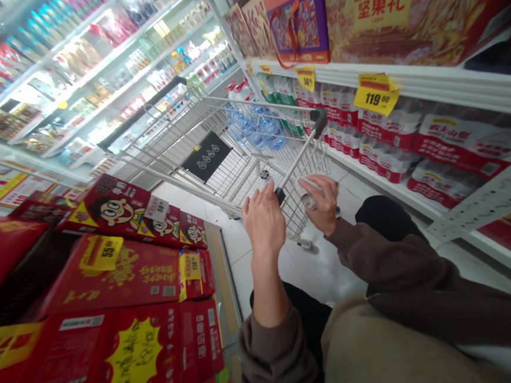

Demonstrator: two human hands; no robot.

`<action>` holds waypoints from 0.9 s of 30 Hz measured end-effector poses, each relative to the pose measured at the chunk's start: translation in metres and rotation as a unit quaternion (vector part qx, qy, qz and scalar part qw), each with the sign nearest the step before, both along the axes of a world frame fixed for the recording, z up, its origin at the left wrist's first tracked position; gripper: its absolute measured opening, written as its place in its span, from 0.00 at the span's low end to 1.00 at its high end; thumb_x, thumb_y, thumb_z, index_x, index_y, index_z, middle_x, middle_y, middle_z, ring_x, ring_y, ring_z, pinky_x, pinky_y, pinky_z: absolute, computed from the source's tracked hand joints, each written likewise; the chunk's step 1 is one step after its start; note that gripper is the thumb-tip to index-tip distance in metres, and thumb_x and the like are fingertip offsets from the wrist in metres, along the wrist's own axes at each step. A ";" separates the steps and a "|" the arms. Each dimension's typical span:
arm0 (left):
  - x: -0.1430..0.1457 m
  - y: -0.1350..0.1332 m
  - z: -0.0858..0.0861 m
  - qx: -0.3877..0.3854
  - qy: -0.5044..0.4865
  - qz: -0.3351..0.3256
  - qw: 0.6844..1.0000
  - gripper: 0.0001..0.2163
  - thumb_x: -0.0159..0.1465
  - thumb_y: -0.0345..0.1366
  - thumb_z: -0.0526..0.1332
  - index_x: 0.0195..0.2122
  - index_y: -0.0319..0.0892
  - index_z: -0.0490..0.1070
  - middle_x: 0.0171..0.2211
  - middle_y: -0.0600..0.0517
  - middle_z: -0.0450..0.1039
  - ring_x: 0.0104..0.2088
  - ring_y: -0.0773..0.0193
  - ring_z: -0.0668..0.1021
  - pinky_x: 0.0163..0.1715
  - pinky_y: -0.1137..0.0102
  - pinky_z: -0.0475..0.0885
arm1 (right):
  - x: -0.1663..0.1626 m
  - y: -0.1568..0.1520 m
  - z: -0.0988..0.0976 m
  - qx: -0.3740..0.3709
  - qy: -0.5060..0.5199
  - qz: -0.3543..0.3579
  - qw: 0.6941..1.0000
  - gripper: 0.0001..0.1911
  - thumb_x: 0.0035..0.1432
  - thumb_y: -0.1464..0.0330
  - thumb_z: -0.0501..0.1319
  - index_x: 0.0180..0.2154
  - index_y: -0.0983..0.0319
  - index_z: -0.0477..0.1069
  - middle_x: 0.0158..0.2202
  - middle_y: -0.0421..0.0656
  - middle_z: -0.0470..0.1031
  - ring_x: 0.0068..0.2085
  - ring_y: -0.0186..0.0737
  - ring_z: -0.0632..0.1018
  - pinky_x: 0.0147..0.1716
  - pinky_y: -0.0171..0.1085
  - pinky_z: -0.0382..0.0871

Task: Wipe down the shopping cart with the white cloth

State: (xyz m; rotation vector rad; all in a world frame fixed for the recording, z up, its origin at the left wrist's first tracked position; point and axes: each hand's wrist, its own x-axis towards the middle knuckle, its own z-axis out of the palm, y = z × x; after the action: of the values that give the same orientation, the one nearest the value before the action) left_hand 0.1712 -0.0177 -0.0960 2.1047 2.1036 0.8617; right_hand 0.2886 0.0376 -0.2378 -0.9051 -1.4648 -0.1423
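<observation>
My left hand is held over the near corner of a wire shopping cart, beside its black corner bumper. Its fingers are loosely bent and slightly apart, with nothing seen in them. To the right, my right hand is curled around a small pale round object, in front of the cart's end mesh. The fingers cover most of that object, so its kind is unclear. The cart's black handle is at its far end, and a black plate hangs on the cart's side.
Red gift boxes are stacked at left with yellow price tags. A shelf on the right carries boxes above shrink-wrapped bottle packs. Blue-labelled water bottles show by the cart's mesh. A lit display case stands behind.
</observation>
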 end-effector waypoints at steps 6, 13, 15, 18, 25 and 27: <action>0.011 0.020 -0.032 0.144 0.084 0.076 0.983 0.40 0.73 0.55 0.28 0.38 0.46 0.81 0.30 0.43 0.82 0.35 0.51 0.81 0.56 0.48 0.66 | -0.005 0.009 -0.009 0.075 -0.069 0.063 0.993 0.20 0.66 0.71 0.61 0.58 0.55 0.75 0.54 0.48 0.79 0.61 0.48 0.74 0.63 0.53 0.66; -0.015 0.007 -0.036 0.235 0.130 0.004 0.963 0.46 0.69 0.60 0.20 0.35 0.47 0.78 0.24 0.48 0.78 0.29 0.57 0.79 0.56 0.60 0.71 | 0.006 0.019 -0.010 -0.030 0.022 -0.021 0.999 0.32 0.61 0.77 0.57 0.66 0.57 0.69 0.55 0.52 0.75 0.59 0.51 0.74 0.60 0.54 0.69; -0.021 0.003 -0.035 0.241 0.136 -0.006 0.961 0.46 0.70 0.59 0.21 0.36 0.45 0.79 0.24 0.47 0.77 0.29 0.57 0.79 0.55 0.61 0.72 | -0.001 0.008 -0.009 0.023 -0.065 0.027 0.997 0.30 0.64 0.75 0.56 0.66 0.55 0.68 0.56 0.49 0.76 0.61 0.49 0.74 0.64 0.54 0.66; -0.033 -0.002 -0.037 0.240 0.138 -0.022 0.961 0.46 0.70 0.59 0.21 0.38 0.44 0.80 0.23 0.47 0.76 0.29 0.57 0.79 0.56 0.61 0.73 | -0.005 0.001 -0.012 0.058 -0.121 0.054 0.990 0.26 0.66 0.75 0.56 0.63 0.55 0.71 0.56 0.47 0.77 0.61 0.46 0.74 0.64 0.53 0.65; -0.060 -0.028 -0.025 0.185 0.106 0.008 0.977 0.47 0.68 0.64 0.22 0.36 0.48 0.81 0.24 0.48 0.78 0.31 0.55 0.81 0.61 0.55 0.71 | 0.002 -0.003 -0.002 0.035 -0.066 0.030 0.997 0.27 0.65 0.76 0.56 0.63 0.56 0.72 0.54 0.48 0.78 0.60 0.47 0.75 0.63 0.52 0.68; -0.047 -0.034 -0.016 0.132 0.093 0.041 0.986 0.43 0.71 0.59 0.24 0.40 0.49 0.81 0.30 0.49 0.81 0.37 0.55 0.83 0.68 0.53 0.62 | -0.006 -0.014 0.001 0.068 -0.124 0.039 0.989 0.24 0.68 0.75 0.56 0.62 0.54 0.73 0.54 0.45 0.80 0.60 0.44 0.75 0.68 0.52 0.61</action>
State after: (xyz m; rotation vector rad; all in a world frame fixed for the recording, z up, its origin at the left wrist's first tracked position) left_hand 0.1243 -0.0518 -0.1121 2.3216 2.2940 1.0445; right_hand 0.2823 0.0236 -0.2371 -0.7362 -1.6964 -0.3018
